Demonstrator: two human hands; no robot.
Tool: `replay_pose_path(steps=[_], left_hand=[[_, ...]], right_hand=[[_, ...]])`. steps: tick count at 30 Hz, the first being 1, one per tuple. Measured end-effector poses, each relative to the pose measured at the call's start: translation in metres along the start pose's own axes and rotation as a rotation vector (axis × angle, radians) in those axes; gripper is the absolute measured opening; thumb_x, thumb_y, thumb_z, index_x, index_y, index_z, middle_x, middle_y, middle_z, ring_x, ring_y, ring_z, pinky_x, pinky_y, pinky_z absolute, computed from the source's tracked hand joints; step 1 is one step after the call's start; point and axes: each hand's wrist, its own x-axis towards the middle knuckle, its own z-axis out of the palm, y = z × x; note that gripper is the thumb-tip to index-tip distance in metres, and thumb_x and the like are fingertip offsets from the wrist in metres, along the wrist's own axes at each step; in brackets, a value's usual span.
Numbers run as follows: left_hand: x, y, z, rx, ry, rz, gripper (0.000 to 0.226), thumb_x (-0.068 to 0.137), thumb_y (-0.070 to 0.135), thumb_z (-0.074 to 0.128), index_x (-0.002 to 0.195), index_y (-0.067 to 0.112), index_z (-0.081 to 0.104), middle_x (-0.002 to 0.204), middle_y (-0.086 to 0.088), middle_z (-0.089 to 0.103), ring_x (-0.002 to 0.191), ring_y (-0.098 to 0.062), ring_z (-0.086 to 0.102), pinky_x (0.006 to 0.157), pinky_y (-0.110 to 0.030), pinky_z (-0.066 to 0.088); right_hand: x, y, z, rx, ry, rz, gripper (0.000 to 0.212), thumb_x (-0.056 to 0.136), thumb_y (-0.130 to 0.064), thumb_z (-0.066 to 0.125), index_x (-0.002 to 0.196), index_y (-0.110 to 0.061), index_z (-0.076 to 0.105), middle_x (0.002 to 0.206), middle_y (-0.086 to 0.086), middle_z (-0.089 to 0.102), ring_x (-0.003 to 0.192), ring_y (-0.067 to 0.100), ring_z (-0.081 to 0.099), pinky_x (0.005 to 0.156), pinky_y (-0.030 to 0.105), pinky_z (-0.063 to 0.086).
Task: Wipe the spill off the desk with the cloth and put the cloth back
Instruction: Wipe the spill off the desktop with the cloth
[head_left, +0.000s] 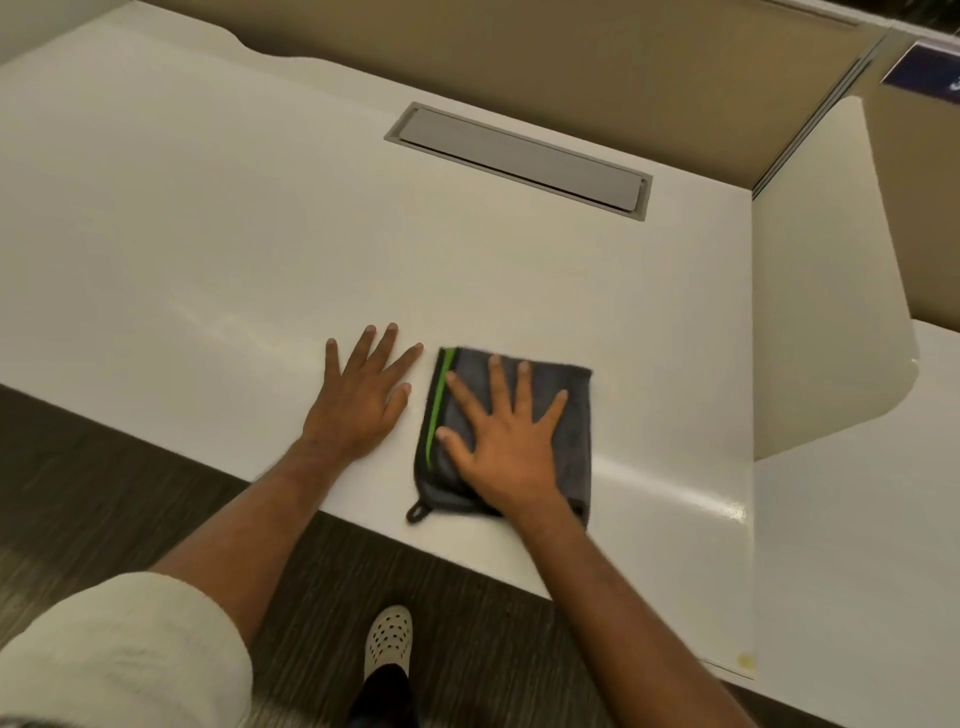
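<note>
The left hand (358, 400) lies flat on the white counter (208, 234) near its front edge, with the grip spread and holding nothing. Just beside it on the right, the right hand (506, 436) presses down on the folded grey cloth (571, 447) with a green stripe, its grip also spread. Farther back, a grey cable hatch (519, 161) is set into the counter.

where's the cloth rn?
Head view: the grey cloth lies flat near the desk's front edge, under the flat right hand, just right of the left hand.
</note>
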Motion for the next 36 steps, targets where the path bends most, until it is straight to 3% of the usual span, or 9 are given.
replay_pose_path(steps=[4,8,12,16,22,27,31,34,36], left_hand=[[-0.002,-0.001,-0.001,0.018,0.014,0.007,0.062,0.101,0.047,0.013,0.162,0.034,0.013,0.171,-0.002,0.006,0.158,-0.026,0.002,0.123,-0.063,0.003],[-0.004,0.003,-0.002,0.015,0.006,-0.009,0.065,0.098,0.049,0.006,0.162,0.036,0.011,0.172,0.0,0.005,0.158,-0.024,0.001,0.123,-0.062,0.002],[-0.003,0.002,0.0,0.013,-0.001,-0.022,0.065,0.098,0.049,0.006,0.161,0.037,0.009,0.172,0.001,0.004,0.158,-0.023,-0.001,0.123,-0.061,0.002],[-0.002,0.002,0.001,0.011,0.006,-0.015,0.064,0.098,0.049,0.007,0.161,0.037,0.01,0.172,0.0,0.005,0.158,-0.024,0.001,0.123,-0.062,0.002],[-0.001,-0.001,0.001,-0.002,0.009,0.011,0.064,0.099,0.049,0.014,0.161,0.035,0.014,0.171,-0.003,0.008,0.158,-0.027,0.004,0.123,-0.063,0.002],[-0.002,-0.001,0.002,0.024,0.01,0.014,0.058,0.106,0.042,0.021,0.162,0.034,0.011,0.172,-0.002,0.004,0.158,-0.026,0.0,0.123,-0.063,0.002],[0.0,0.003,-0.003,-0.046,0.003,-0.039,0.061,0.1,0.045,0.023,0.16,0.034,0.022,0.171,0.0,0.01,0.158,-0.023,0.005,0.121,-0.063,0.003],[0.004,0.02,-0.003,-0.137,0.017,-0.078,0.058,0.105,0.04,0.038,0.16,0.029,0.026,0.171,-0.002,0.013,0.158,-0.022,0.005,0.122,-0.063,-0.002],[0.004,0.045,-0.003,-0.147,0.037,0.029,0.06,0.103,0.043,0.035,0.16,0.027,0.025,0.17,-0.003,0.013,0.158,-0.023,0.004,0.123,-0.059,-0.004]], right_hand=[[-0.077,0.014,0.015,0.019,0.023,-0.111,0.071,0.095,-0.074,0.03,0.159,-0.054,0.005,0.174,-0.001,-0.004,0.159,0.034,-0.008,0.114,0.079,-0.002],[-0.109,0.065,0.008,-0.005,0.016,-0.017,0.072,0.093,-0.074,0.035,0.157,-0.058,0.009,0.174,-0.006,-0.002,0.16,0.03,-0.004,0.115,0.079,-0.001],[-0.061,0.109,-0.013,0.029,-0.03,0.231,0.071,0.088,-0.081,0.019,0.154,-0.062,0.004,0.173,-0.008,-0.005,0.159,0.027,-0.008,0.114,0.08,-0.003],[0.012,0.093,-0.026,0.061,-0.02,0.361,0.079,0.084,-0.089,0.017,0.156,-0.059,0.009,0.174,-0.002,0.0,0.158,0.035,-0.006,0.111,0.082,-0.005],[0.004,0.009,-0.006,0.023,-0.02,0.053,0.081,0.085,-0.089,0.016,0.158,-0.055,0.005,0.174,0.001,-0.004,0.158,0.038,-0.011,0.109,0.081,-0.011],[-0.081,0.02,0.016,0.037,0.054,-0.044,0.082,0.091,-0.08,0.03,0.161,-0.048,0.0,0.174,-0.002,-0.003,0.159,0.032,-0.009,0.114,0.077,-0.008],[-0.133,0.075,0.015,0.077,0.053,0.147,0.1,0.089,-0.08,0.033,0.163,-0.028,-0.01,0.173,-0.01,-0.003,0.159,0.018,-0.012,0.121,0.067,-0.009],[-0.13,0.128,0.002,0.056,0.026,0.301,0.093,0.091,-0.078,0.019,0.164,-0.026,-0.008,0.173,-0.007,-0.006,0.159,0.019,-0.012,0.121,0.067,-0.009],[-0.107,0.151,-0.007,0.053,0.026,0.39,0.084,0.096,-0.072,0.018,0.164,-0.028,-0.004,0.173,-0.005,-0.005,0.159,0.021,-0.009,0.12,0.071,-0.003]])
